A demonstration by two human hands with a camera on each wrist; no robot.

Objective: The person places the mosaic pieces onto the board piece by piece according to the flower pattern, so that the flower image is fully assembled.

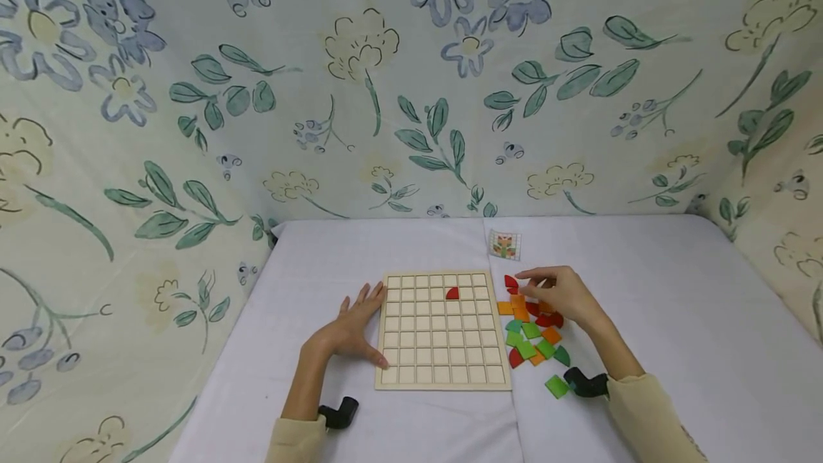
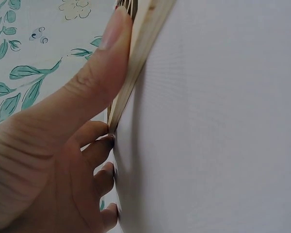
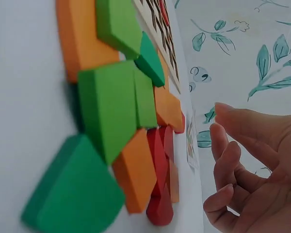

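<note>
A square wooden grid board [image 1: 444, 386] lies on the white table, and a red quarter-round piece [image 1: 453, 294] sits in one of its upper cells. My left hand [image 1: 347, 331] rests at the board's left side, fingers spread along the edge and thumb on the lower left corner. Over the top of a loose pile, my right hand [image 1: 558, 295] hovers with fingers bent, thumb and index tips a little apart. No piece shows between those tips in the right wrist view. Just left of them lies a red quarter-round piece [image 1: 511, 281].
The pile right of the board mixes green squares [image 1: 526, 349], orange squares [image 1: 551, 335], red pieces and dark green quarter-rounds [image 1: 561, 356]. One green square [image 1: 556, 386] lies apart, nearer me. A small pattern card [image 1: 505, 244] lies behind the pile. Floral cloth [image 1: 386, 91] hangs behind the table.
</note>
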